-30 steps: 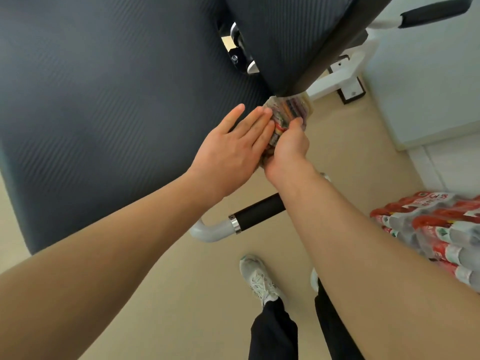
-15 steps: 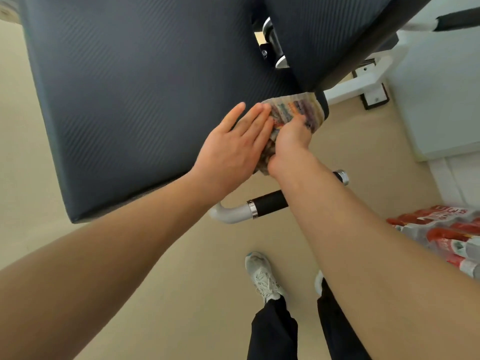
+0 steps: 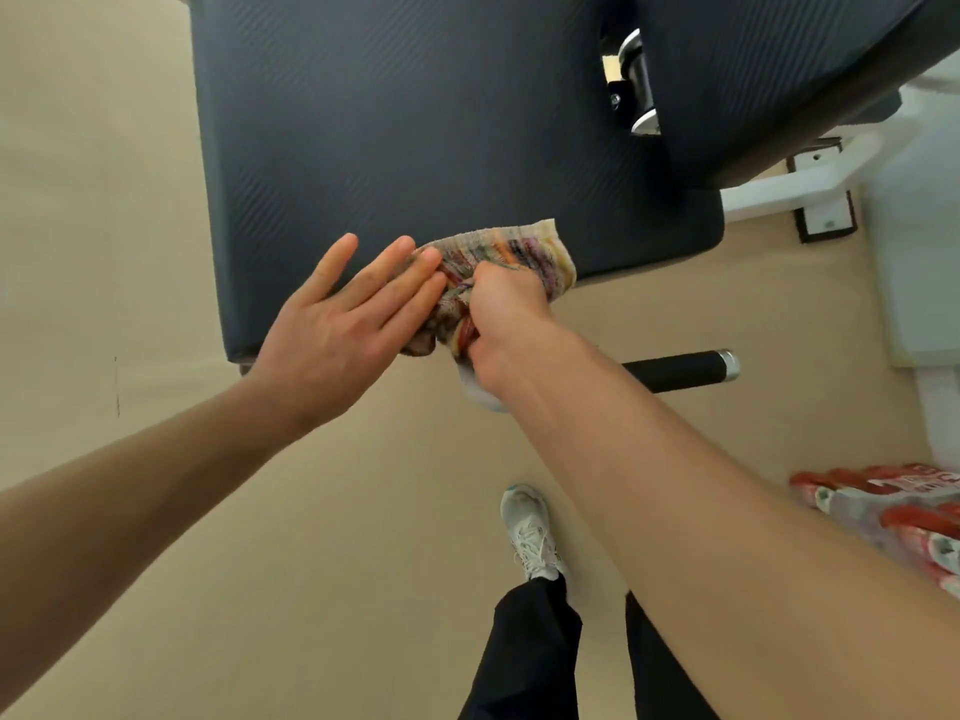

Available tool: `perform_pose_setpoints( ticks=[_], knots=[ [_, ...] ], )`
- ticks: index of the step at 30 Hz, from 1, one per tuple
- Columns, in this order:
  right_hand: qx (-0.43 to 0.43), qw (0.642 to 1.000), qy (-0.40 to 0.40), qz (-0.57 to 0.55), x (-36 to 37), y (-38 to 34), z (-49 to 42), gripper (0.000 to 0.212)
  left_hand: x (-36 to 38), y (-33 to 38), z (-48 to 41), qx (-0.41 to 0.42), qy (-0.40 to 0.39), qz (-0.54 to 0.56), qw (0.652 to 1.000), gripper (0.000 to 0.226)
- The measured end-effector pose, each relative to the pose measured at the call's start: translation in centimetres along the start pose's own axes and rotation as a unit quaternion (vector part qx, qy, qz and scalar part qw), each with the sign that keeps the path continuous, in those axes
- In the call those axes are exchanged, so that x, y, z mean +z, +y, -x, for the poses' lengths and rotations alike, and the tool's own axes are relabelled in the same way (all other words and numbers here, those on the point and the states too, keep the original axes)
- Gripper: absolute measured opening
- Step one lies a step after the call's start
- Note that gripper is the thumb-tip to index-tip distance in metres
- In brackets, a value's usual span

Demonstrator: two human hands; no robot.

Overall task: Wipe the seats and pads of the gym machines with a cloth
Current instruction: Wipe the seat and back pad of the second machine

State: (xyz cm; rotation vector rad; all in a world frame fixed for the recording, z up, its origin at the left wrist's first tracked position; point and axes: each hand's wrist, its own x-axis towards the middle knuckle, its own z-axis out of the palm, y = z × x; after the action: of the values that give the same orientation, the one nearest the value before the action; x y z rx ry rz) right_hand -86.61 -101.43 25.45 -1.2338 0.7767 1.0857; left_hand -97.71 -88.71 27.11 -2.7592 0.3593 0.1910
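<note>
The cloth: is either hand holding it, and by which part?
The right hand grips the cloth by its bunched near end; the left hand is flat and open.

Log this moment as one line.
right hand: grips multicoloured woven cloth | left hand: open, fingertips on cloth | on: dark textured seat pad, near edge

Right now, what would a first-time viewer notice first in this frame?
The big dark seat pad fills the upper middle. At its near edge, the right hand bunches a multicoloured cloth against it, while the left hand lies flat with fingertips on the cloth. At lower right, red-labelled bottle packs sit on the floor.
</note>
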Motion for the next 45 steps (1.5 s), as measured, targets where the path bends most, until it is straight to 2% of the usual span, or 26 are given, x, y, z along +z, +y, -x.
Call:
perform_pose_setpoints(
  ticks=[2,3,5,6,7,9,10,13,14,16,18,19,21,22,23,24,27,32,33,36,40,43,45],
  knots=[
    [0.009,0.999,-0.011,0.029,-2.1,-0.2,1.2,0.014,0.0,1.6,-0.9,-0.061,0.058,0.031,0.996,0.038],
    [-0.010,0.998,-0.006,0.062,-3.3,-0.6,1.7,0.013,-0.3,2.7,-1.6,-0.101,0.101,0.053,0.988,0.028],
    [-0.150,0.972,0.034,0.177,-6.0,-1.5,2.5,0.020,-1.5,5.2,-3.4,-0.194,0.166,0.117,0.960,0.015],
    [-0.254,0.936,0.064,0.234,-7.0,-2.0,2.6,0.022,-2.1,6.6,-4.2,-0.245,0.178,0.156,0.940,0.014],
    [-0.361,0.883,0.082,0.288,-7.8,-2.5,2.6,0.023,-2.7,7.8,-4.9,-0.298,0.183,0.191,0.917,0.015],
    [-0.532,0.750,0.082,0.385,-8.9,-3.0,1.2,0.032,-3.3,10.0,-5.9,-0.406,0.198,0.251,0.856,0.016],
    [-0.591,0.676,0.068,0.435,-9.3,-3.0,-0.1,0.039,-3.3,10.8,-6.2,-0.468,0.208,0.284,0.811,0.016],
    [-0.657,0.412,0.008,0.631,-10.6,-2.8,-4.2,0.059,-3.4,12.0,-5.9,-0.659,0.195,0.358,0.632,0.021],
    [-0.656,0.339,-0.028,0.674,-10.7,-2.9,-5.3,0.065,-3.0,12.0,-5.3,-0.714,0.182,0.361,0.572,0.023],
    [-0.659,0.237,-0.085,0.709,-9.8,-3.5,-6.9,0.072,-2.3,11.8,-4.3,-0.792,0.168,0.363,0.462,0.024],
    [-0.671,0.176,-0.110,0.712,-8.2,-4.5,-7.7,0.074,-1.5,11.4,-3.6,-0.834,0.167,0.400,0.341,0.026],
    [-0.677,0.150,-0.116,0.711,-7.4,-4.9,-7.9,0.073,-1.1,11.2,-3.6,-0.845,0.167,0.432,0.266,0.025],
    [-0.694,0.114,-0.110,0.703,-6.5,-5.2,-8.2,0.070,-1.0,10.6,-3.9,-0.832,0.186,0.515,0.087,0.018],
    [-0.704,0.108,-0.104,0.694,-6.2,-5.0,-8.2,0.068,-1.2,10.2,-4.3,-0.797,0.210,0.567,0.000,0.018],
    [-0.713,0.110,-0.099,0.686,-5.6,-4.4,-8.1,0.065,-1.6,9.9,-4.7,-0.753,0.231,0.613,-0.062,0.019],
    [-0.723,0.114,-0.098,0.675,-4.7,-3.7,-7.9,0.062,-1.7,9.5,-4.9,-0.716,0.243,0.649,-0.089,0.022],
    [-0.754,0.132,-0.109,0.634,-0.7,-1.4,-6.7,0.055,-2.6,7.6,-4.5,-0.683,0.270,0.672,-0.096,0.027],
    [-0.760,0.155,-0.131,0.617,2.5,0.2,-5.6,0.059,-3.8,4.2,-1.5,-0.661,0.334,0.659,-0.132,0.034],
    [-0.759,0.161,-0.132,0.617,2.5,0.4,-5.6,0.060,-3.7,4.5,-2.0,-0.664,0.349,0.648,-0.131,0.033],
    [-0.761,0.159,-0.135,0.615,2.1,0.5,-5.4,0.056,-2.7,6.1,-4.5,-0.718,0.347,0.597,-0.089,0.026],
    [-0.730,0.143,-0.134,0.655,-1.5,-1.3,-5.8,0.056,-2.5,8.7,-6.9,-0.689,0.278,0.666,-0.066,0.031],
    [-0.715,0.128,-0.116,0.677,-3.5,-2.4,-6.0,0.060,-2.5,8.2,-6.4,-0.672,0.270,0.687,-0.066,0.031],
    [-0.716,0.131,-0.112,0.677,-2.2,-1.9,-5.8,0.061,-2.5,6.2,-5.0,-0.673,0.276,0.682,-0.076,0.037]
  ],
)
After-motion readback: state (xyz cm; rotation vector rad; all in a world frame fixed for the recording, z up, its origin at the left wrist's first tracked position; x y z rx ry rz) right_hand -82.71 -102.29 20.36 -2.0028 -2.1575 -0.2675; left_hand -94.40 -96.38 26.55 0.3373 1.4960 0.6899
